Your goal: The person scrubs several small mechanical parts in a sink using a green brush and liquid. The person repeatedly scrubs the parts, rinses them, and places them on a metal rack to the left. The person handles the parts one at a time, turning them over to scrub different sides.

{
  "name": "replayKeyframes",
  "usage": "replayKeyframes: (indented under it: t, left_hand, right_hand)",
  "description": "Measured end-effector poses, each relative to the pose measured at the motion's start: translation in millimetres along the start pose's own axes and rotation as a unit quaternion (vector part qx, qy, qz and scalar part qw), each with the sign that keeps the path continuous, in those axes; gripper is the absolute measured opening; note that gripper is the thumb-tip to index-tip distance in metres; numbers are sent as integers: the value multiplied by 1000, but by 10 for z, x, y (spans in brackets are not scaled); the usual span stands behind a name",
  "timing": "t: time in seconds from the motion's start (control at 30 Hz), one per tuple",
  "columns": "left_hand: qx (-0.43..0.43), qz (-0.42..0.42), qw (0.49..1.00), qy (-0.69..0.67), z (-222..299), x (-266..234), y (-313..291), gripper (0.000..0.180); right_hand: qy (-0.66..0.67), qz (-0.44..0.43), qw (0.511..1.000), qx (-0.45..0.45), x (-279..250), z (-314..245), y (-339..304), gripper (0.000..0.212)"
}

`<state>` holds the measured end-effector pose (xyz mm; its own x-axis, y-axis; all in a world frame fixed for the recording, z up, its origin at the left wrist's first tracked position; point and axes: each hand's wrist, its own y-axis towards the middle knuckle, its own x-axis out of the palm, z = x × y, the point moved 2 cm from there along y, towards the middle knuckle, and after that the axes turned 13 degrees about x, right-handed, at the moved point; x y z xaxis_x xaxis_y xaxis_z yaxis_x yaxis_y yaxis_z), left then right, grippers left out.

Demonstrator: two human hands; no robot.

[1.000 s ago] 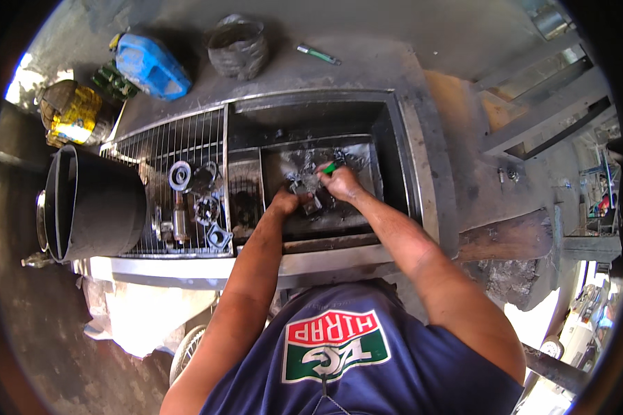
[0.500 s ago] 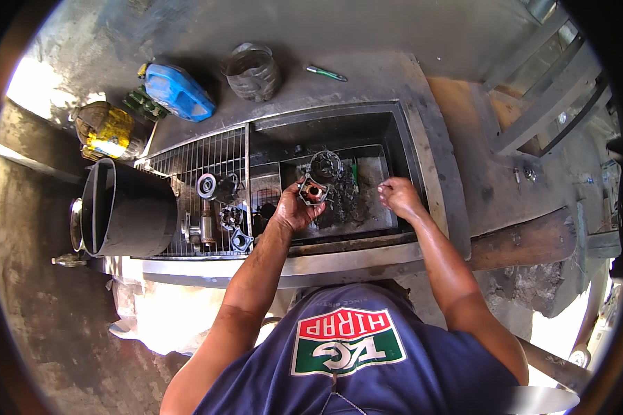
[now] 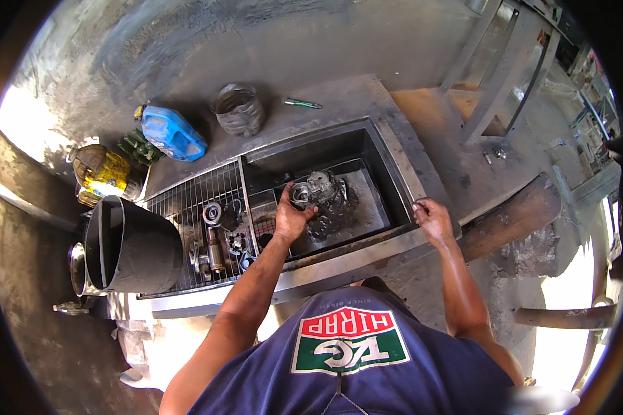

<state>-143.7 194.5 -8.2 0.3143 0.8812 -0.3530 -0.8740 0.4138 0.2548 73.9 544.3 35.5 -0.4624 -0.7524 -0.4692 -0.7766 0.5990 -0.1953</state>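
Observation:
My left hand (image 3: pixel 294 220) is wrapped round a ring-shaped metal motor housing (image 3: pixel 301 194), held above the shallow wash tray (image 3: pixel 372 200) inside the sink (image 3: pixel 405 181). Just beyond it lies a round, dirty metal part (image 3: pixel 321 181) among dark, wet sludge. My right hand (image 3: pixel 433 218) is over the right front rim of the sink, fingers curled together; whether something small is between them I cannot make out. On the wire rack (image 3: pixel 176 200) left of the tray rest a shaft-like rotor (image 3: pixel 214 250), a metal pulley (image 3: pixel 212 213) and other greasy parts.
A black bucket (image 3: pixel 145 245) stands at the rack's left end. Behind the sink are a blue jug (image 3: pixel 169 135), a cut dark plastic container (image 3: pixel 238 114) and a green-handled brush (image 3: pixel 302 104). A yellow container (image 3: pixel 104 173) sits far left; a metal frame (image 3: pixel 498 83) stands at right.
My right hand has moved right, from over the tray to the sink's rim. My left hand still holds the housing, now tilted differently. The whole view has shifted and turned.

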Motion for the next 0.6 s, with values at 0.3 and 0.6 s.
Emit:
replayKeyframes:
  t: [0.3,0.6]
  left_hand:
    - [9,-15,996,-92,193,-204,-172,105]
    - [-209,88,832,-506,623,-1479,-302,38]
  right_hand:
    - [-134,271,944,-133,-570,1022,-790,22]
    - [39,172,968,179,-554,2130,-1445,15]
